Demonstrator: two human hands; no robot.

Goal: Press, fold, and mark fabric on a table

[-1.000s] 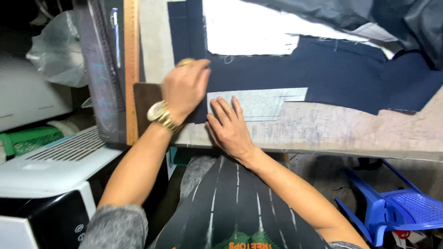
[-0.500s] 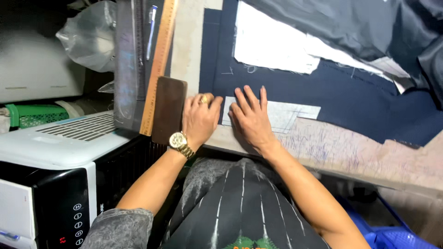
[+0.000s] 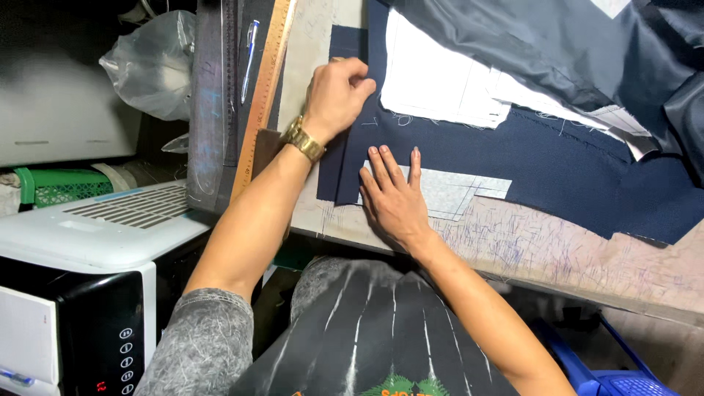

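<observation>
Bare forearms here, a chunky gold wristwatch [image 3: 303, 139] on the left wrist, mottled grey short sleeves [image 3: 202, 345] on a dark top [image 3: 381, 330] streaked with pale vertical lines, green and orange print at its lower edge.

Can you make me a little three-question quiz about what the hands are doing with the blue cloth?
1. True or false: the right hand lies flat, fingers spread, on the navy fabric.
2. Which wrist wears the gold watch?
A. left
B. right
C. neither
3. Fill in: the long thing lying left of the left hand is a wooden ____.

Key
1. True. Its fingertips also reach the pale grey patch.
2. A. The left hand pinches the fabric's edge higher up on the scribbled table.
3. Ruler, with a pen beside it.
</observation>
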